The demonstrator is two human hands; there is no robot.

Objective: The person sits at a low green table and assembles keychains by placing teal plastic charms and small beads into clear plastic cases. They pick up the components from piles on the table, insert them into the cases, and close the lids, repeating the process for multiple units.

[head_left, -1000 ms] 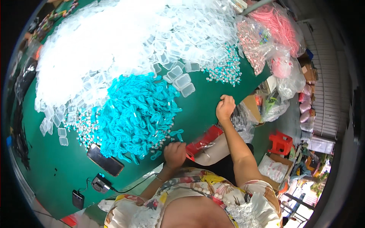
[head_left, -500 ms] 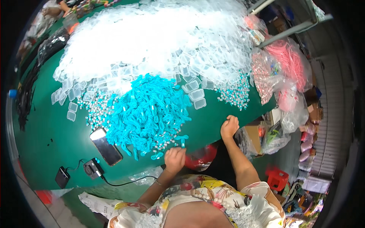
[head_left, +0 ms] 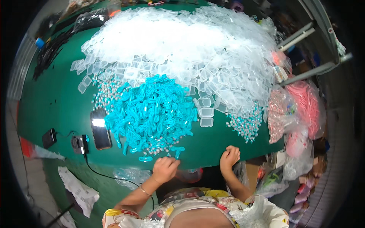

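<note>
My left hand is closed at the table's front edge, fingers curled under; whatever it may hold is hidden. Just beyond its fingertips lies a loose turquoise elastic cord loop, with another turquoise loop to its left. Behind them rises a big heap of turquoise cord loops, with small silvery and turquoise beads spilling along its near side. My right hand is closed above the same edge, farther right. Its fingers are bent in, and I cannot see anything in them.
A huge pile of clear plastic boxes covers the far side of the green table. More beads lie at right, beside bags of pink cords. A phone and a cabled camera-like device sit left.
The whole view has shifted and turned, so the table sits differently in it. Both hands stay closed near the front edge, with little clear movement of their own.
</note>
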